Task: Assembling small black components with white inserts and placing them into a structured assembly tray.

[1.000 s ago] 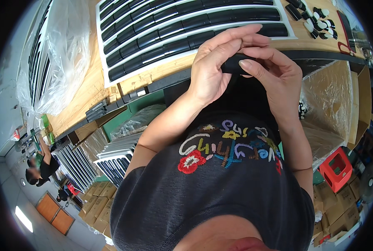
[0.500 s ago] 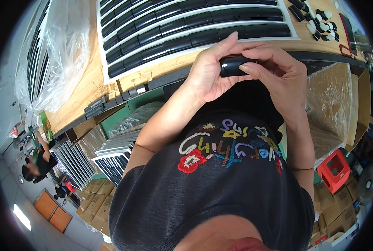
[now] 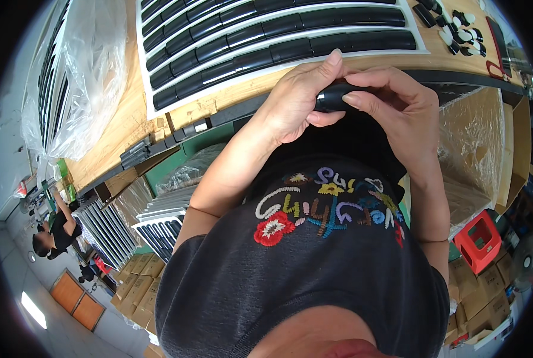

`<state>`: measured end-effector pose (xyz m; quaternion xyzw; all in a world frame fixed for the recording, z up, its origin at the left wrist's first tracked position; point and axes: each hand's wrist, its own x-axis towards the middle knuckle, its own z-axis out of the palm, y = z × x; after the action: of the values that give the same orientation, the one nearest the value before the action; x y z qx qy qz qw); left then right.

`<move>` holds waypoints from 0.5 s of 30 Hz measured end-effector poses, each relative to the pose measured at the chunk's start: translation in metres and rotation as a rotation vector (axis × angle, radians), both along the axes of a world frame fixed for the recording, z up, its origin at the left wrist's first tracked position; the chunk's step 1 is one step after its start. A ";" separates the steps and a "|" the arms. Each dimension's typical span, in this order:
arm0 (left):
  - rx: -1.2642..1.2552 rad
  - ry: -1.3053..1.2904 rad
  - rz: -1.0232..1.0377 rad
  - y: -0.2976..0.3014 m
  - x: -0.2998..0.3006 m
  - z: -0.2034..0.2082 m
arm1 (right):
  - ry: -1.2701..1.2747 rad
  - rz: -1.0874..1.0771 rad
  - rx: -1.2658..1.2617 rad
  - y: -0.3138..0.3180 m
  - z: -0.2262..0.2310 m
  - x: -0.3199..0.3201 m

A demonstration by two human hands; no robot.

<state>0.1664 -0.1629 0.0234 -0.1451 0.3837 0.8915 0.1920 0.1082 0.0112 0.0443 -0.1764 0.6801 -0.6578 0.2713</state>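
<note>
A short, glossy black cylinder is held between my two hands in front of my chest, close to the table's near edge. My left hand closes round its left end, with the thumb up and a finger curled beneath. From the right, my right hand pinches the other end between thumb and fingers; that end is partly hidden. Just beyond my hands, a white tray bears several rows of similar black cylinders.
Small loose black and white pieces lie at the table's far right, near a red loop-shaped handle. Clear plastic sheeting covers a stack at left. Below are cardboard boxes and a red plastic object. Another person works far left.
My left fingers have curled in around the black cylinder, a finger now showing under it. The right hand keeps its pinch, almost unmoved.
</note>
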 end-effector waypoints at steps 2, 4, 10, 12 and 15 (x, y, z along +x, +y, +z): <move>0.010 -0.004 0.008 0.000 0.000 0.000 | -0.009 0.003 -0.002 0.000 0.000 0.000; 0.019 -0.007 0.018 0.001 0.000 0.000 | 0.014 -0.005 0.008 0.000 0.000 0.000; -0.126 -0.009 0.033 0.003 0.000 -0.003 | 0.142 -0.022 0.002 -0.003 0.001 0.004; -0.175 0.003 0.033 0.001 -0.001 0.001 | 0.122 -0.028 0.012 -0.002 0.000 0.005; -0.209 0.024 0.023 0.001 -0.003 0.006 | 0.128 -0.051 0.008 -0.003 -0.004 0.007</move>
<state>0.1638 -0.1621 0.0293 -0.1583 0.4753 0.8504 0.1609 0.1152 0.0079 0.0407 -0.1998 0.7029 -0.6492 0.2112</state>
